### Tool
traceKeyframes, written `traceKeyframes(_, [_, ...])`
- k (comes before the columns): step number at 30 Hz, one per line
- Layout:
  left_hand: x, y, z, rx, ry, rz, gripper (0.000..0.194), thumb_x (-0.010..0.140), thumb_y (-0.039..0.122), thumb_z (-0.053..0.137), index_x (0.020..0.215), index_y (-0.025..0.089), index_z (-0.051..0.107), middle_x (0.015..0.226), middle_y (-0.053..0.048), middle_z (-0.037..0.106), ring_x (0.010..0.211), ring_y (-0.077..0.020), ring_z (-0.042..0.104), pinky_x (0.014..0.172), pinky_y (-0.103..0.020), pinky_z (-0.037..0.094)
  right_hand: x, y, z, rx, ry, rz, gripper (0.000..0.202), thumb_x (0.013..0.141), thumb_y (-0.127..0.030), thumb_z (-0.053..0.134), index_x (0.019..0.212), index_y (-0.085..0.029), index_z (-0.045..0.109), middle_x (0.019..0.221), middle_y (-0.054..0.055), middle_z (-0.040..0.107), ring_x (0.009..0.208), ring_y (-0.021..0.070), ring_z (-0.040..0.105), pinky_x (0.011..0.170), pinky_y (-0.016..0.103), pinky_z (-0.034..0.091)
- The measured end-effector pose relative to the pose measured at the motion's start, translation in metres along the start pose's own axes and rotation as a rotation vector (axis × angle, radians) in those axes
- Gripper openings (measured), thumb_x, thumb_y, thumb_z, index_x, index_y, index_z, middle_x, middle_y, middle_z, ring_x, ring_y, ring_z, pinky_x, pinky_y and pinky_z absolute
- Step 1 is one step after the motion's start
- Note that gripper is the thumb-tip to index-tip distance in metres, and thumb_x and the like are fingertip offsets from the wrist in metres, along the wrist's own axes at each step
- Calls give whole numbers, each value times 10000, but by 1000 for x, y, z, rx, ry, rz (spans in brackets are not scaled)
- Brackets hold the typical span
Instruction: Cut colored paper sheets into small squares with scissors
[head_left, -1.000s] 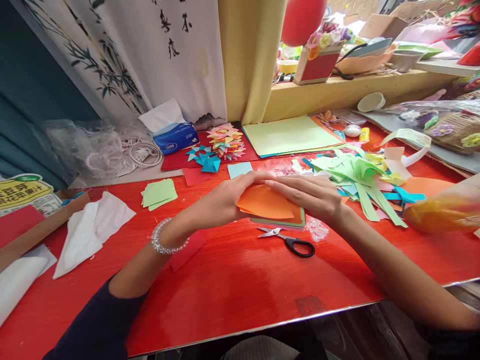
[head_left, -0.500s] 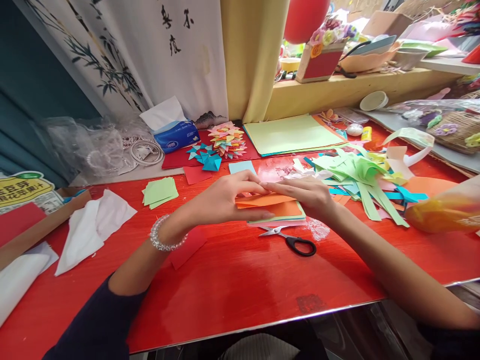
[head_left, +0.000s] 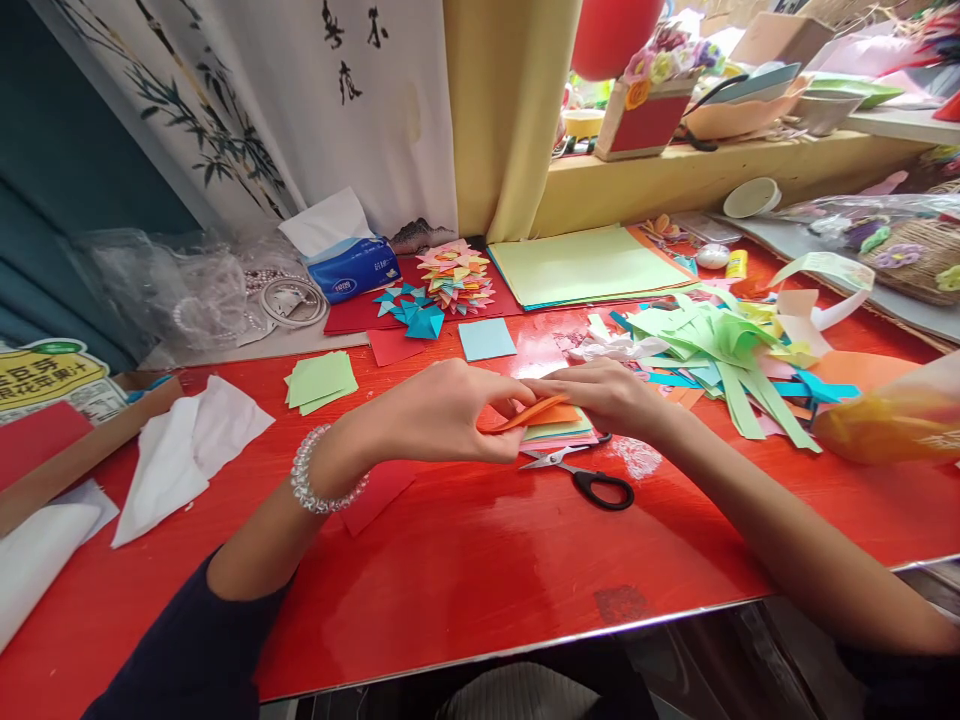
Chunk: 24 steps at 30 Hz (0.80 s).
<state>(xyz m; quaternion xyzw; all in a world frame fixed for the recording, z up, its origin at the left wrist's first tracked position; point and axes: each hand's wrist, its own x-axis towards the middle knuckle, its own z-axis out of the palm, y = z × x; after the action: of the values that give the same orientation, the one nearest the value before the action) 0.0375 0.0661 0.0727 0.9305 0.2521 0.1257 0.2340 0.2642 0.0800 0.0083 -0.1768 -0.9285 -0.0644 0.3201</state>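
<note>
Between the fingers and thumb of my left hand (head_left: 446,405) is orange paper (head_left: 534,412), bent up at its near edge. My right hand (head_left: 619,392) reaches over the far right side of the same paper, its fingers bent down and partly hidden. Beneath both hands lies a stack of coloured paper squares (head_left: 564,431), with orange on top and green, yellow, blue and pink edges below. Black-handled scissors (head_left: 604,490) lie slightly apart just in front of the stack, blades pointing left.
Green squares (head_left: 321,382), a pale blue square (head_left: 487,340) and folded blue pieces (head_left: 424,322) lie beyond my left hand. Paper strips (head_left: 724,340) heap up on the right. Large green sheets (head_left: 592,265) and a tissue pack (head_left: 352,268) sit at the back.
My left hand has pulled the orange paper's near edge up and curled it. My right hand has drawn slightly right, uncovering the pale blue square and more of the scissors.
</note>
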Motion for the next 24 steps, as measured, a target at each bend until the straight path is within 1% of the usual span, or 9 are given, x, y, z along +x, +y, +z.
traceKeyframes(5, [0, -4, -5, -84, -35, -70, 351, 769, 203, 492, 1097, 211, 616, 781, 5, 679, 692, -127, 600, 623, -218, 420, -3, 2, 2, 24, 26, 53, 457, 797, -15, 365, 1123, -213, 617, 914, 48, 726, 677, 142, 674, 523, 224, 476])
traceKeyframes(8, [0, -10, -5, -233, -49, -122, 375, 776, 158, 461, 1127, 220, 578, 738, 19, 655, 661, -124, 589, 594, -220, 420, -2, 0, 1, 106, 61, 133, 450, 774, -22, 386, 1047, -239, 670, 875, 33, 732, 672, 153, 679, 527, 229, 488])
traceKeyframes(9, [1, -13, -4, -292, -17, -132, 357, 782, 156, 461, 1115, 223, 573, 761, 14, 654, 671, -128, 594, 593, -224, 429, -1, -1, 0, 148, 81, 167, 416, 779, -44, 406, 1013, -242, 687, 861, 31, 733, 676, 159, 681, 534, 232, 494])
traceKeyframes(11, [3, -17, 1, -406, 105, -149, 285, 808, 202, 490, 1081, 229, 565, 823, -1, 654, 693, -138, 610, 593, -237, 453, 2, -4, 0, 264, 100, 279, 310, 804, -110, 459, 920, -237, 717, 820, 25, 734, 672, 163, 682, 549, 238, 508])
traceKeyframes(14, [8, -25, 12, -527, 312, -182, 233, 834, 338, 535, 1029, 214, 565, 855, -18, 652, 722, -156, 628, 620, -266, 492, 7, -8, 2, 533, 114, 562, 182, 819, -234, 545, 804, -200, 723, 683, 12, 714, 596, 159, 671, 554, 259, 537])
traceKeyframes(16, [13, -34, 17, -580, 448, -219, 267, 811, 376, 579, 998, 186, 571, 895, -34, 659, 789, -178, 634, 679, -294, 514, 9, -8, 6, 737, 197, 759, 165, 793, -297, 603, 812, -175, 712, 646, 12, 697, 572, 170, 667, 545, 293, 559])
traceKeyframes(19, [17, -55, 23, -650, 630, -298, 327, 779, 352, 626, 1033, 157, 558, 1047, -69, 655, 927, -206, 622, 792, -336, 519, 6, 0, 15, 935, 424, 947, 220, 736, -351, 677, 871, -178, 690, 700, 19, 697, 610, 198, 676, 528, 333, 572])
traceKeyframes(22, [19, -74, 28, -663, 679, -379, 329, 797, 339, 599, 1058, 144, 551, 1128, -88, 637, 998, -215, 604, 849, -364, 503, 3, 11, 23, 1028, 663, 998, 242, 722, -384, 694, 902, -225, 664, 887, 10, 702, 819, 208, 678, 667, 359, 585])
traceKeyframes(24, [19, -81, 34, -616, 641, -411, 325, 815, 363, 568, 1045, 133, 557, 1100, -95, 645, 984, -219, 606, 841, -367, 497, 3, 14, 28, 1130, 731, 983, 258, 736, -430, 674, 922, -253, 646, 1054, 0, 671, 1020, 203, 618, 833, 382, 551])
